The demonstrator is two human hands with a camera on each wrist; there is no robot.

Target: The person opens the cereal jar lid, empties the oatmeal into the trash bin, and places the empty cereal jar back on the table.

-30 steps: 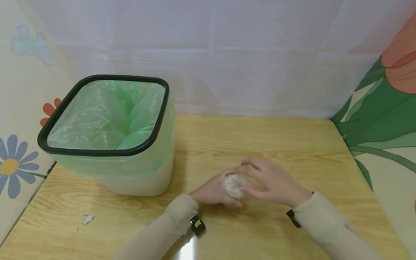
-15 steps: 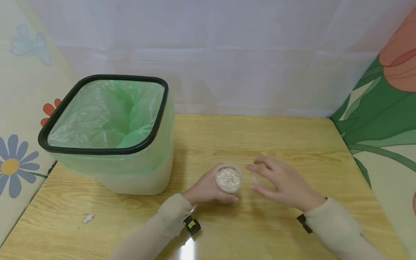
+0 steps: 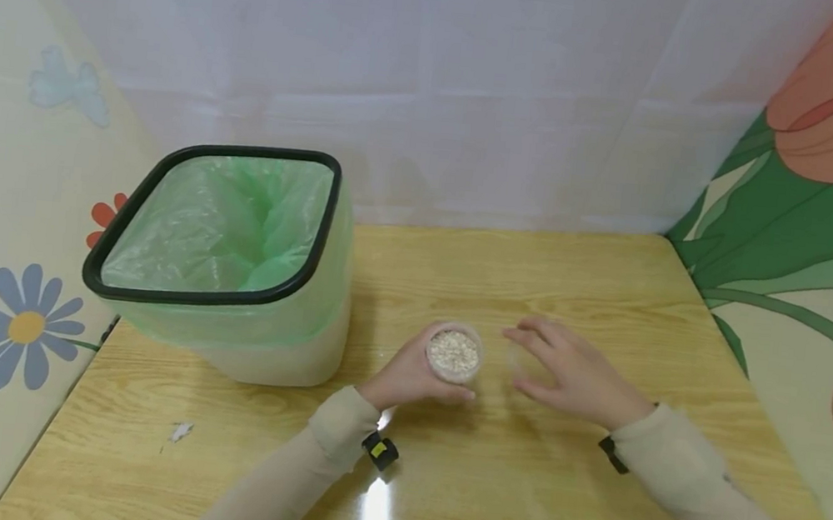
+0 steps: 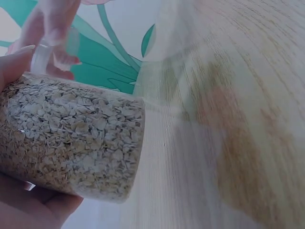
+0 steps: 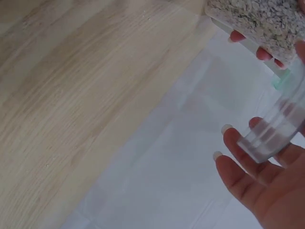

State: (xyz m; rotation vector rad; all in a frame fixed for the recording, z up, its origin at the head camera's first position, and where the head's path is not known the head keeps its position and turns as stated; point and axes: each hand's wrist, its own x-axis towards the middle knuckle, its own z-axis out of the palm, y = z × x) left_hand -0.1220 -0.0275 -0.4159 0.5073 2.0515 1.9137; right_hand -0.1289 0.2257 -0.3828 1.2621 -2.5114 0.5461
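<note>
Open jar (image 4: 71,138) in the left hand (image 3: 411,374), lid (image 5: 274,136) in the right hand (image 3: 574,377)

The left hand grasps the clear jar round its side, fingers curled about one face and thumb on the other. Oats (image 3: 454,353) show through the wall, and from above they show across the open mouth, close under the edge. The jar is roughly upright over the middle of the bench (image 3: 515,487), its base raised off the wood in the left wrist view. The right hand grasps the lid, a clear, shallow, round piece, between its thumb and bent fingers; in the head view it is so faint that it is hard to make out. Lid and jar are apart but near each other, with wood showing between them.

To the left of the jar, well apart from it, a pale bin (image 3: 294,361) stands on the bench. A black rim (image 3: 194,298) runs round its top, and a green liner (image 3: 216,224) hangs inside and folds over the outside. A small white scrap (image 3: 181,432) lies in front of the bin. A white sheet (image 3: 476,115) hangs behind the bench, and flower-printed panels (image 3: 826,232) flank it on both sides. Both sleeves (image 3: 709,506) are light.
</note>
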